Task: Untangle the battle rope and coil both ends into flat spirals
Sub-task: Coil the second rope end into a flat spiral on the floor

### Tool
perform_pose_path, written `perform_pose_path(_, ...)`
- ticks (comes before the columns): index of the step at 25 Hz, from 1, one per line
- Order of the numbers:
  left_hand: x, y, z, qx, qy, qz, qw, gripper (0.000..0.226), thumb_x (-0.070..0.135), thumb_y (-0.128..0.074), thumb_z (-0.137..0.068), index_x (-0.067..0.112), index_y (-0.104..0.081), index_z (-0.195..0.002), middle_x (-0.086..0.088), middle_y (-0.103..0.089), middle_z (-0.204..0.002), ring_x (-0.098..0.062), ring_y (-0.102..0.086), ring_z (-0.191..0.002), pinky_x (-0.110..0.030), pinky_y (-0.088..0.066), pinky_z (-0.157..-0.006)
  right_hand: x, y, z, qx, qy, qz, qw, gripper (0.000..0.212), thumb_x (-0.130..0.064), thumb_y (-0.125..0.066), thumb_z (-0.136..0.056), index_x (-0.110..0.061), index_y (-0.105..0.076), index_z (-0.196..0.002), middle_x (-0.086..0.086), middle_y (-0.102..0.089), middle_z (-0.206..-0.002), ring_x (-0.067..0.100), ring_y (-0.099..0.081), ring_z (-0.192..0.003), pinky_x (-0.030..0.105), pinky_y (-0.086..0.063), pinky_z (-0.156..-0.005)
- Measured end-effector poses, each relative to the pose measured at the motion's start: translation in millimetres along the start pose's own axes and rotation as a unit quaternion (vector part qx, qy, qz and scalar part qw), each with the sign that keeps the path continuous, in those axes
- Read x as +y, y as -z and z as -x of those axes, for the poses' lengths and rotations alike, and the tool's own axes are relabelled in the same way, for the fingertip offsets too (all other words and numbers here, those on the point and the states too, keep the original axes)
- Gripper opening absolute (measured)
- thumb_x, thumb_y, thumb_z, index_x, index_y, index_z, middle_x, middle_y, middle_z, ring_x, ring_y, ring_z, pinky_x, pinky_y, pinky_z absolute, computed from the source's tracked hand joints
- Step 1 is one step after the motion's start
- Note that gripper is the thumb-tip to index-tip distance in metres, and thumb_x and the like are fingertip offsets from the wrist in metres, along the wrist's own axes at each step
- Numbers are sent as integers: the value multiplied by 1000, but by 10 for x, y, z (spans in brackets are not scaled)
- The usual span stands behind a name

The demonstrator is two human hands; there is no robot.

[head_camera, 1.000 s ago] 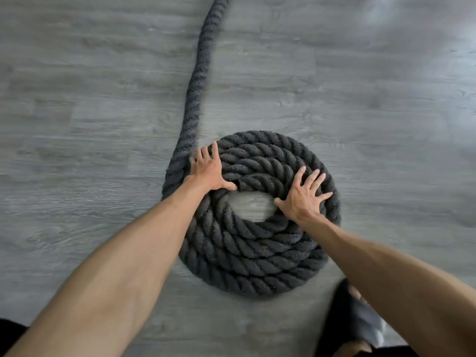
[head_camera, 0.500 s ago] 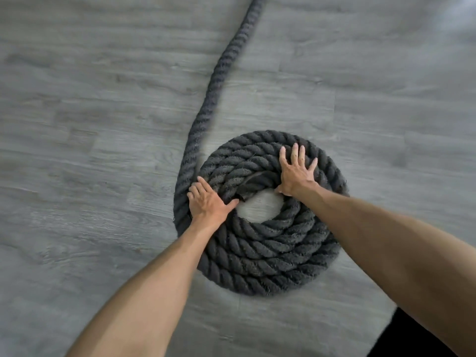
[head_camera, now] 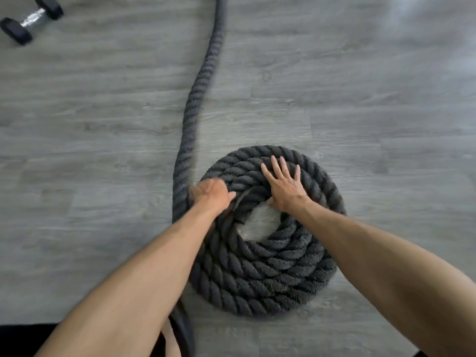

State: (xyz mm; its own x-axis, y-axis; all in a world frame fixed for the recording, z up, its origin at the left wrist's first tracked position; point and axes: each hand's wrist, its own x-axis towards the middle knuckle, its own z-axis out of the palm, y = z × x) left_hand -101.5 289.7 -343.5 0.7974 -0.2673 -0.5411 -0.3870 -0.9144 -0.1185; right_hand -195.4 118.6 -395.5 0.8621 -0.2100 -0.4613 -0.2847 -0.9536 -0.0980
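A thick, dark grey twisted battle rope (head_camera: 257, 274) lies on the grey wood-grain plank floor (head_camera: 386, 104), wound into a flat round spiral of several turns just below the middle of the view. A small patch of bare floor shows through the hole at the spiral's centre. From the coil's 9 o'clock edge the free length of the rope runs off toward 12 o'clock, bending gently as it goes, and leaves the view at the top edge.

Both bare forearms reach in from the bottom corners. The right hand (head_camera: 284, 186) lies flat on the turns at about 12 o'clock of the coil, palm down, fingers (head_camera: 277, 164) straight and slightly spread, thumb tucked at the inner rim of the hole. The left hand (head_camera: 211, 193) is on the turns at about 10 o'clock, beside where the free length peels away; it is blurred, its thumb points toward the centre, and I cannot tell whether its fingers are curled over the rope or just pressed on it.

Far off at 10 o'clock of the view, a small dumbbell with black heads and a chrome handle (head_camera: 31, 20) lies on the floor, well apart from the rope.
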Motion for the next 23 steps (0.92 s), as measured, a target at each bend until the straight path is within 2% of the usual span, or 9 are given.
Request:
perform_pose_path(2,84,153,-300,50,-80,20,995,85,65,-59,-85,10,-33,-145,-20,-39,-147,-37,-37,-134,-51,-32,-106,-69,-93,200,14,-94,-51,994,109,-52,-63,-90,-22,14,-161,21,23,-165,43,22,-151,76,1,-114)
perform_pose_path(5,369,242,-727,28,-196,-15,980,108,71,-64,-77,14,-15,-154,-24,-23,-154,-39,-22,-141,-61,-25,-110,-128,-293,463,13,-283,-158,946,123,-58,-69,-81,-17,17,-160,32,25,-160,49,23,-149,81,-2,-109)
perform_pose_path(8,536,181,-1011,-6,-273,-28,961,129,75,-70,-67,17,3,-157,-24,-17,-156,-41,-18,-143,-62,-25,-110,-102,-482,504,12,-325,-171,930,124,-57,-70,-82,-16,19,-159,35,24,-159,50,22,-149,83,-12,-107)
perform_pose_path(11,476,146,-1194,-9,-299,-12,954,136,73,-77,-60,18,2,-156,-25,-18,-154,-44,-18,-142,-62,-23,-110,-104,-552,395,17,-328,-161,931,121,-55,-67,-83,-16,19,-158,35,22,-159,52,22,-148,85,-11,-105)
perform_pose_path(14,382,210,-1293,23,-270,6,962,131,69,-79,-60,13,-8,-154,-26,-24,-150,-43,-25,-137,-57,-25,-109,5,-424,181,10,-295,-143,945,115,-52,-66,-86,-22,18,-158,31,23,-161,49,22,-149,84,-9,-106)
perform_pose_path(17,138,395,-1482,56,-199,15,978,125,72,-77,-58,8,-18,-148,-23,-35,-141,-39,-37,-127,-48,-29,-103,6,-60,-314,-10,-248,-123,961,112,-42,-67,-89,-27,20,-158,23,27,-162,45,24,-150,81,-5,-110)
perform_pose_path(21,-371,645,-1814,69,-98,2,993,117,75,-75,-58,8,-26,-140,-21,-42,-134,-33,-44,-117,-43,-32,-94,-396,561,-1107,-59,-224,-100,968,119,-27,-76,-88,-32,20,-159,13,31,-164,39,25,-151,77,-10,-114)
perform_pose_path(23,-572,743,-1947,51,-63,8,997,112,75,-75,-58,9,-28,-135,-22,-43,-132,-32,-44,-115,-42,-33,-90,-556,817,-1403,-78,-204,-85,972,117,-21,-75,-89,-35,18,-159,9,30,-164,37,24,-152,76,-12,-114)
